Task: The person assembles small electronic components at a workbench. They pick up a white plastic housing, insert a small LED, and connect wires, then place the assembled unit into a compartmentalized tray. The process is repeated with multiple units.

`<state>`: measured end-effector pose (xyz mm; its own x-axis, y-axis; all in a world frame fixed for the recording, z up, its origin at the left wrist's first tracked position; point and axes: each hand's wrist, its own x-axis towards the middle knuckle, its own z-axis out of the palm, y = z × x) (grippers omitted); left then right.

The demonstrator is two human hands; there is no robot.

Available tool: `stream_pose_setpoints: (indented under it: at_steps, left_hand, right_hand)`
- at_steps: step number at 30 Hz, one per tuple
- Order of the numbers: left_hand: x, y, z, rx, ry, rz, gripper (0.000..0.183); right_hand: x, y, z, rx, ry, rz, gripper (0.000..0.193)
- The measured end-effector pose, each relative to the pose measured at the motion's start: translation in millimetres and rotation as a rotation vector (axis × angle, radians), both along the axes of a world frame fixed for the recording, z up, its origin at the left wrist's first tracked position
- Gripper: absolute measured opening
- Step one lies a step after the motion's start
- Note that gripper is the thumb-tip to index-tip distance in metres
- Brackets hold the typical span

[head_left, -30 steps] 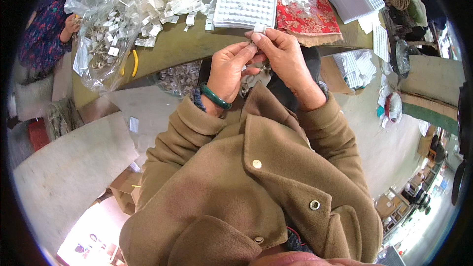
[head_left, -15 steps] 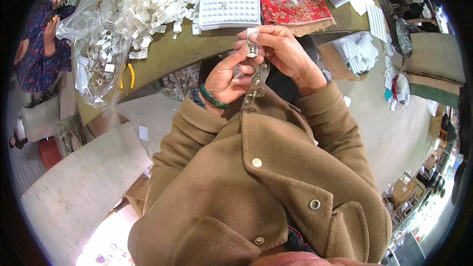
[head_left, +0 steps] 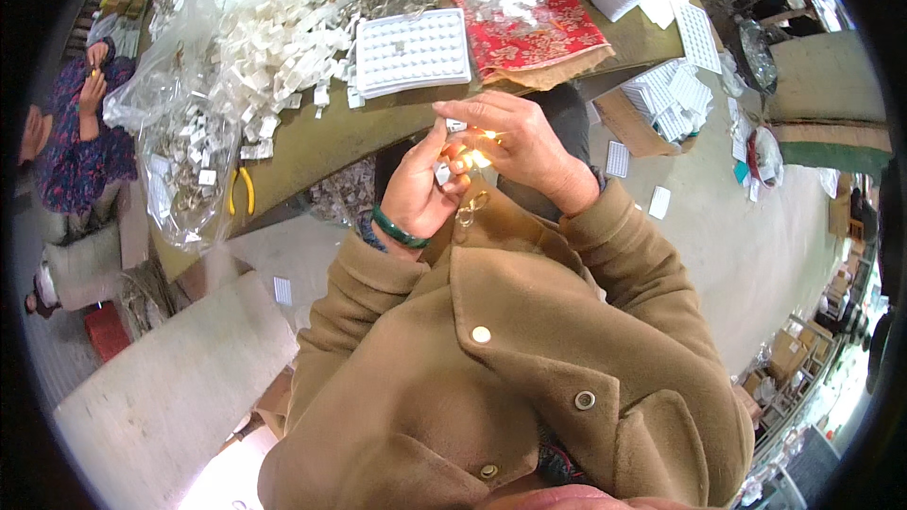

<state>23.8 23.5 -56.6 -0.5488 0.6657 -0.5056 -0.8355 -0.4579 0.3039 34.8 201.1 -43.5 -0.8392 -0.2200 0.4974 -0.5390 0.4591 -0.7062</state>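
My left hand [head_left: 416, 194], with a green bangle at its wrist, is closed around a small white battery box [head_left: 454, 125] in front of my coat. The fingers of my right hand [head_left: 529, 146] are bent over the same box from the other side and hide most of it. Between the two hands a fairy-light string [head_left: 479, 159] glows warm yellow. Its thin wire loops hang below my fingers, against the coat. Another small white piece [head_left: 441, 173] shows within my left hand; what it is, I cannot tell.
On the table lie a heap of white plastic boxes [head_left: 283, 61], stacked white trays [head_left: 413, 52], a red patterned cloth [head_left: 539, 33], yellow-handled pliers [head_left: 242, 191] and a clear bag [head_left: 175, 184]. A carton of trays [head_left: 652, 109] stands at right. Another person [head_left: 85, 123] sits at far left.
The light string, unlit before, now glows. The battery box, earlier held with its inside showing, has turned and is mostly covered by my right hand. Both hands are slightly lower in view.
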Motion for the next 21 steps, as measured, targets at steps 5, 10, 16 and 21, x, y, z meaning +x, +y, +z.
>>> stream_pose_setpoints:
  at_steps: [5,10,16,21]
  left_hand:
    - [0,2,-5,-0.018,0.056,0.012,0.022]
    - [3,4,-2,-0.186,0.232,-0.049,0.022]
    - [-2,21,4,-0.319,0.507,-0.110,0.026]
    - [-2,23,-2,-0.306,0.471,-0.100,0.026]
  right_hand:
    - [8,4,-5,0.007,-0.031,-0.049,0.035]
    - [14,17,7,-0.086,-0.315,0.011,0.035]
    - [-45,54,7,0.154,-0.085,-0.393,0.013]
    - [-77,47,-11,0.392,-0.025,-0.512,0.014]
